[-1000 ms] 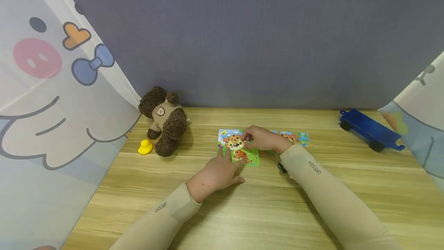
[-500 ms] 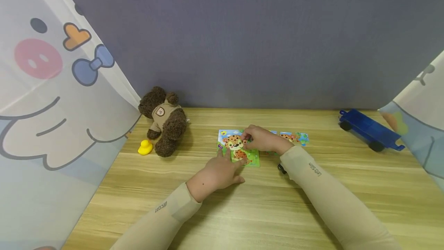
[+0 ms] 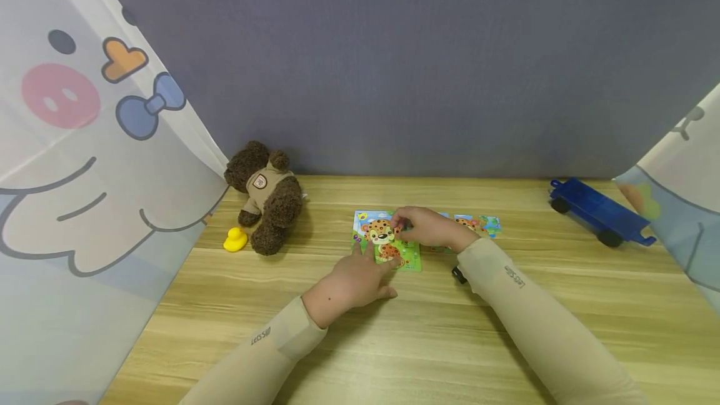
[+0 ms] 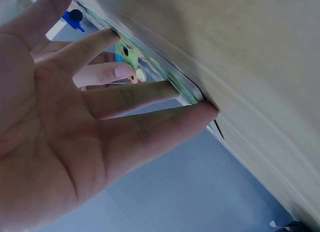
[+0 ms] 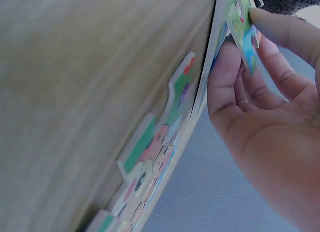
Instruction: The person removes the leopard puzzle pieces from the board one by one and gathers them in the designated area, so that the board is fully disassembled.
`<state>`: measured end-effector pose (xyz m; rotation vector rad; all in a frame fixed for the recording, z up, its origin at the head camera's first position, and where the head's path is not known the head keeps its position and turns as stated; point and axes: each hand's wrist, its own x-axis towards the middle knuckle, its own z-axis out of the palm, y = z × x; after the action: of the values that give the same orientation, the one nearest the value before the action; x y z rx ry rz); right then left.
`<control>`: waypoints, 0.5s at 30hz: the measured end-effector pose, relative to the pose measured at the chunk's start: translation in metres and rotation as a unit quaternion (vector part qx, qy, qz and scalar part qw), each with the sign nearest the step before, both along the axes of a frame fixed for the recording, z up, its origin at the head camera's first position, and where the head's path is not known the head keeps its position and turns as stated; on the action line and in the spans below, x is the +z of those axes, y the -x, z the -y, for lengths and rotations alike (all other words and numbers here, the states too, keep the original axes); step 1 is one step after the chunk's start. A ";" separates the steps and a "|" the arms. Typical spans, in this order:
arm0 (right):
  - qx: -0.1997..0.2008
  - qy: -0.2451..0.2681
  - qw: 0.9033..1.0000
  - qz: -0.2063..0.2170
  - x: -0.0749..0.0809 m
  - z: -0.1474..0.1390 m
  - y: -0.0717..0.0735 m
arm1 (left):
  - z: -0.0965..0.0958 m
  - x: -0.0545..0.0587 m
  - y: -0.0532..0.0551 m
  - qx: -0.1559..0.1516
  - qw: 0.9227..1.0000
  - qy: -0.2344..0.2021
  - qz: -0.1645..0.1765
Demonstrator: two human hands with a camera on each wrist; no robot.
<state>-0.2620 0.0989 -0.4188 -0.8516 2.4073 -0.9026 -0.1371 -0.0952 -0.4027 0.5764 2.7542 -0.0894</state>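
Observation:
A leopard jigsaw puzzle board [image 3: 358,220] lies on the table in the middle of the head view. My left hand [image 3: 354,280] rests spread at its near left edge, its straight fingers touching the board; in the left wrist view, a fingertip [image 4: 205,110] reaches the board's corner. My right hand [image 3: 424,227] pinches a green and blue puzzle piece [image 5: 243,32] between thumb and fingers, tilted up over the right part of the board. Just right of the board lie several loose puzzle pieces [image 3: 478,224], partly hidden by my right hand and sleeve.
A brown teddy bear [image 3: 267,195] lies at the back left with a yellow rubber duck [image 3: 235,240] beside it. A blue toy wagon [image 3: 599,211] stands at the back right. Behind the table rises a grey wall [image 3: 394,80], with printed curtains [image 3: 112,192] at both sides.

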 end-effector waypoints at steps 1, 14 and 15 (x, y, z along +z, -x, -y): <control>0.001 0.004 1.000 0.002 0.000 0.000 0.000 | 0.000 0.000 0.000 -0.001 1.000 0.001 0.000; 0.001 0.031 0.999 0.034 0.000 -0.006 0.005 | -0.001 0.003 0.001 -0.010 1.000 0.014 -0.001; 0.002 0.034 0.999 0.040 0.000 -0.006 0.006 | -0.001 0.003 0.001 -0.011 1.000 0.014 -0.002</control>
<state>-0.2675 0.1047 -0.4184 -0.8296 2.3180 -1.0023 -0.1379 -0.0944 -0.3999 0.5993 2.7457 -0.1338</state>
